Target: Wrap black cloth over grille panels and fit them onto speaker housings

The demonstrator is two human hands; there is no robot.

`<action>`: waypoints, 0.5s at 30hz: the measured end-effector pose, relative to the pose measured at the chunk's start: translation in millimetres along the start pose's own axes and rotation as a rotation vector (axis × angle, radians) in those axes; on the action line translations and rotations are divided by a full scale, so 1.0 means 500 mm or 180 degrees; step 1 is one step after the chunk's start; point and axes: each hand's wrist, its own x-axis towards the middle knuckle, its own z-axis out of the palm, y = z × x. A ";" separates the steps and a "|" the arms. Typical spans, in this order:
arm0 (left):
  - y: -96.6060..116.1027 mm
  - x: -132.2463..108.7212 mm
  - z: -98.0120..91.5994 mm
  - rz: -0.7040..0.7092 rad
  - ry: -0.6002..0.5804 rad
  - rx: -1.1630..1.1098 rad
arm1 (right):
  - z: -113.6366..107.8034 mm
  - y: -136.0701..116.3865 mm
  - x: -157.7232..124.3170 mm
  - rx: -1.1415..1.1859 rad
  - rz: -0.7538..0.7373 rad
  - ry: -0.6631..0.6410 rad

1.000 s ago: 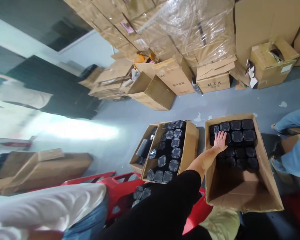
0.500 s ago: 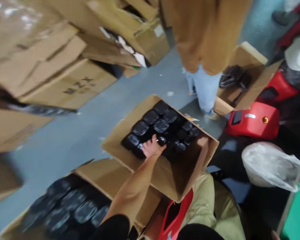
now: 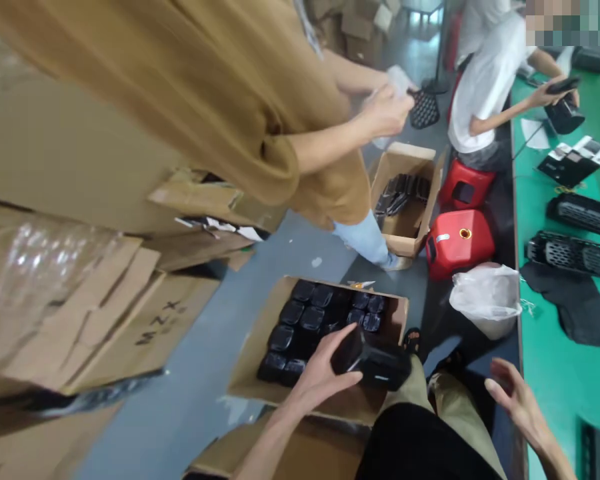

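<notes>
The left hand (image 3: 325, 377) holds a black case (image 3: 373, 363), fingers wrapped under and around its left end, so the grip is closed on it; the case hangs tilted just above the near right corner of an open carton (image 3: 250, 363) on the floor. Inside that carton lie rows of similar black cases (image 3: 300, 323), wrapped in clear film, filling its left and far part. The right hand (image 3: 515, 400) is empty, its fingers spread loosely (palm turned inward), hovering apart from the case, near the edge of the green surface (image 3: 555, 373) on the right. Just beyond the carton stands a person in a tan shirt (image 3: 220, 87), whose hands (image 3: 385, 110) work a clear bag and a dark mesh piece. Behind that person a smaller carton (image 3: 405, 200) holds dark parts, with two red stools (image 3: 457, 240) beside it and a white plastic bag (image 3: 485, 300) nearer. On the green surface lie black mesh grilles (image 3: 570, 253) and a dark cloth (image 3: 575, 310). Farther off, a person in a white shirt (image 3: 485, 73) handles a black object at the surface. Stacked cardboard boxes (image 3: 105, 320) fill the left.
</notes>
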 end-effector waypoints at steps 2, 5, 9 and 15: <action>0.127 0.037 -0.025 0.0518 -0.0921 -0.0525 | 0.054 -0.113 -0.075 -0.0046 -0.0412 -0.0325; 0.318 0.104 -0.025 0.0891 -0.2142 -0.1070 | 0.083 -0.269 -0.194 -0.0118 -0.0778 -0.0787; 0.522 0.130 0.083 0.1209 -0.2990 -0.1411 | 0.066 -0.333 -0.330 0.0255 -0.0693 -0.0253; 0.567 -0.032 0.355 -0.0049 -0.3485 -0.1987 | 0.055 -0.202 -0.388 0.1718 -0.0370 0.1559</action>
